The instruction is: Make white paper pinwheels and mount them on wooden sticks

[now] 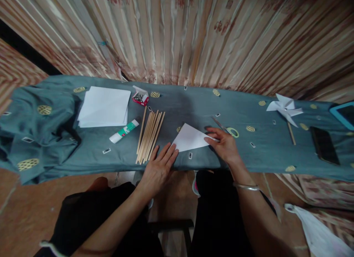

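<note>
The white paper folded into a triangle point(190, 138) lies flat on the grey-blue patterned tablecloth point(193, 102), near the front edge of the table. The left hand point(159, 166) rests flat with its fingers spread and grips nothing; its fingertips touch the lower left corner of the triangle. The right hand point(224, 143) is also open, with its fingers pressing on the right corner of the paper.

To make this fold well, I think the 2 hands should hold both corners steady while 1 finger runs along the crease, so the edges stay matched.

The paper lies between the 2 hands, under their fingertips only and not enclosed by either. The bundle of thin wooden sticks point(149, 136) lies just beside the left hand, and the scissors with green handles point(227, 129) lie just behind the right hand.
</note>
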A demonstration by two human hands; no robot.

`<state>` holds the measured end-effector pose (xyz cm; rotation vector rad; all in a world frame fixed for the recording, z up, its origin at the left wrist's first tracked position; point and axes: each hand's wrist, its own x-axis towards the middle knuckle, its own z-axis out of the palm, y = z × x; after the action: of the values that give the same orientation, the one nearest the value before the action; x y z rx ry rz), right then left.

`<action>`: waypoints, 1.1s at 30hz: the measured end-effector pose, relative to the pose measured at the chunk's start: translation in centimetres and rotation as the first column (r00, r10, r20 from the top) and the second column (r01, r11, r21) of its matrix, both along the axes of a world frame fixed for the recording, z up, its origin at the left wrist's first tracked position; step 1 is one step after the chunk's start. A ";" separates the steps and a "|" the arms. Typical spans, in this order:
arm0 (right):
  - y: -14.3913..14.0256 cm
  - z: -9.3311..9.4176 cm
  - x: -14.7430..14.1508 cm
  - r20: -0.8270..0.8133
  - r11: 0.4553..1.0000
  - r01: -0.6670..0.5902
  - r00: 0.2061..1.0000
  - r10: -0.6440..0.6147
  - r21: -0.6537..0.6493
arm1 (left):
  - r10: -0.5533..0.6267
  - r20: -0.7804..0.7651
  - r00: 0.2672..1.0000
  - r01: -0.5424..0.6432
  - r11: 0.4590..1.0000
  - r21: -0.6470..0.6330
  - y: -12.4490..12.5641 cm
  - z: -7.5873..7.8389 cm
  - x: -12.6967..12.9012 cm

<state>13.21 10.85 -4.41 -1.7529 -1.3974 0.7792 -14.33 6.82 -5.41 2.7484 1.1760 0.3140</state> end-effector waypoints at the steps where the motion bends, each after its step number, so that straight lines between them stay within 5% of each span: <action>1: -0.2 0.1 1.1 -0.006 0.999 0.044 0.999 -0.043 0.006 | -0.001 0.001 1.000 0.000 1.000 0.003 0.0 0.0 -0.2; 5: -0.9 0.8 4.5 -0.114 0.971 0.234 0.967 -0.228 0.044 | 0.014 0.044 0.999 -0.015 1.000 0.024 -0.1 0.0 -0.4; 9: -1.3 0.7 3.4 -0.293 0.939 0.340 0.904 -0.310 0.058 | 0.046 0.149 0.988 -0.057 0.996 0.070 -0.4 0.6 1.2; 12: -2.0 0.1 0.3 -0.308 0.976 0.217 0.929 -0.205 0.005 | -0.016 0.122 0.992 0.011 0.999 0.038 -0.7 1.0 2.9; 15: -3.2 0.2 -2.0 -0.153 0.997 0.069 0.986 -0.064 0.023 | -0.001 0.069 0.998 0.002 1.000 -0.020 -0.7 1.1 4.0; 22: -5.6 2.2 -2.8 0.045 0.971 -0.231 0.972 0.229 0.064 | 0.019 0.041 0.999 -0.018 0.999 -0.031 -0.3 0.8 3.9; 27: -5.4 1.7 -2.2 -0.041 0.985 -0.126 0.991 0.131 0.118 | 0.000 0.033 0.999 0.001 0.999 -0.038 -0.4 0.6 3.8; 33: -4.2 0.4 -1.7 -0.066 1.000 -0.031 0.997 0.031 0.006 | 0.055 0.165 0.985 -0.050 0.998 -0.031 -0.3 0.3 3.5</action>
<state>11.46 6.67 -4.01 -1.6907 -1.3843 0.8419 -10.86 6.47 -5.09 2.6132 1.2011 0.5190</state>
